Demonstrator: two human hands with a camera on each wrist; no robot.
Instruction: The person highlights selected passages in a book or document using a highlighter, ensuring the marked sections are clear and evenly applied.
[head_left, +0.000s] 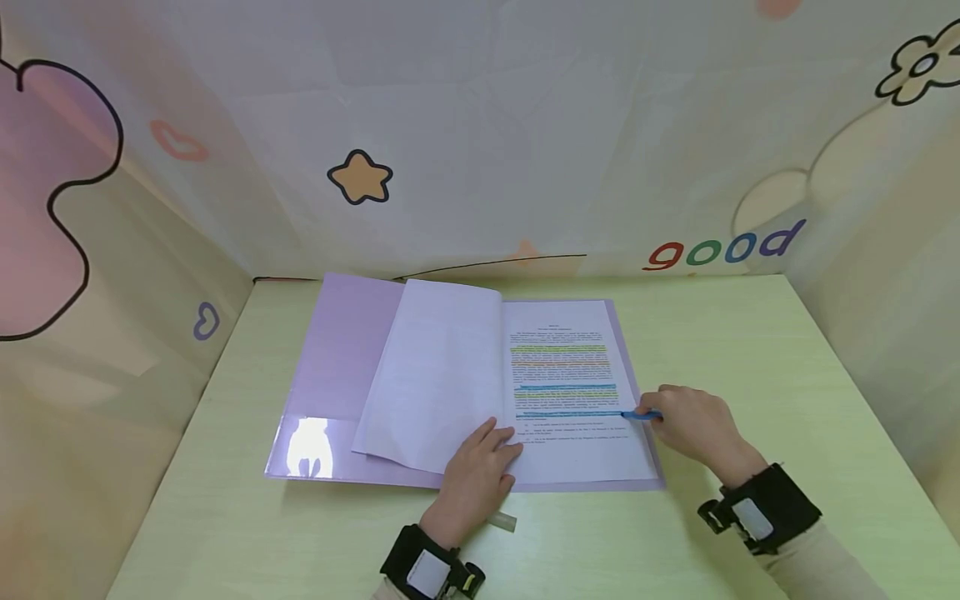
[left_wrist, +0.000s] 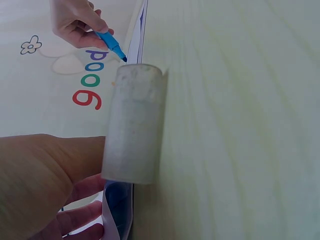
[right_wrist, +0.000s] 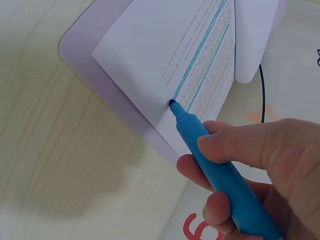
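Note:
My right hand (head_left: 693, 425) grips a blue highlighter (right_wrist: 215, 170) between thumb and fingers. Its dark tip meets the right end of a blue line on the printed page (head_left: 570, 458). Yellow, orange and blue strokes mark several lines of the text. The page belongs to papers in an open purple folder (head_left: 352, 333), with a blank turned sheet (head_left: 442, 367) lying to the left. My left hand (head_left: 480, 471) rests with fingers spread across the lower edge of the papers, near the fold.
A small greyish cylinder (left_wrist: 134, 125) appears below the left palm in the left wrist view. The folder lies on a pale green wood-grain table (head_left: 750, 358). Behind it hangs a patterned cloth (head_left: 525, 150) with a star and the word "good".

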